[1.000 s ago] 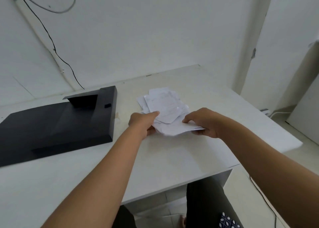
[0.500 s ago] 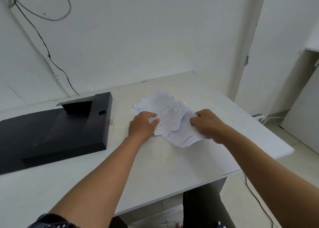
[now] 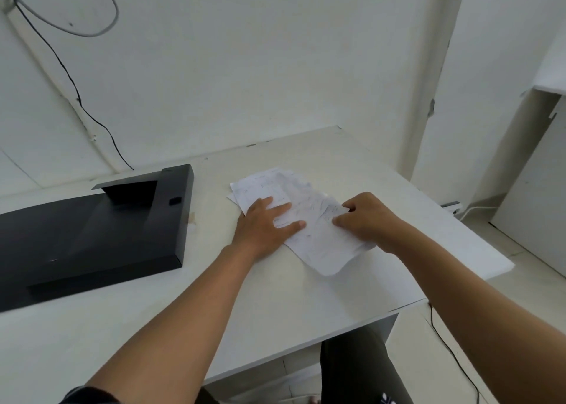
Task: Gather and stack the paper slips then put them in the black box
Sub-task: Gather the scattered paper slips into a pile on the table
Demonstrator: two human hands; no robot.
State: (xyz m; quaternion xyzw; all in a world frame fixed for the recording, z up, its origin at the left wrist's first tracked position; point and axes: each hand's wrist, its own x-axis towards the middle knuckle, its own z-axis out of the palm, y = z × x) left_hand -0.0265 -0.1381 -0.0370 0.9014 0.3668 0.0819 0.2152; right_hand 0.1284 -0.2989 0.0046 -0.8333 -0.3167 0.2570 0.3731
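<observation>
A loose pile of white paper slips point(image 3: 309, 220) with faint print lies on the white table point(image 3: 275, 296), right of centre. My left hand point(image 3: 265, 227) rests flat on the pile's left side, fingers spread and pressing down. My right hand point(image 3: 366, 220) sits on the pile's right side with its fingers curled, pinching the edge of the slips. The black box point(image 3: 92, 232) lies open and flat on the left of the table, a hand's width from the pile, with a raised flap at its back.
A white wall stands behind the table, with a black cable point(image 3: 76, 94) and a grey looped cable point(image 3: 76, 21) hanging at the upper left. The table's right edge drops to a tiled floor with another cable point(image 3: 453, 351). My dark-trousered knee point(image 3: 358, 367) shows under the front edge.
My left hand has gone from gripping the pile's edge to lying flat with fingers spread on it. The pile has spread lower and flatter on the table. My right hand stays at the right edge.
</observation>
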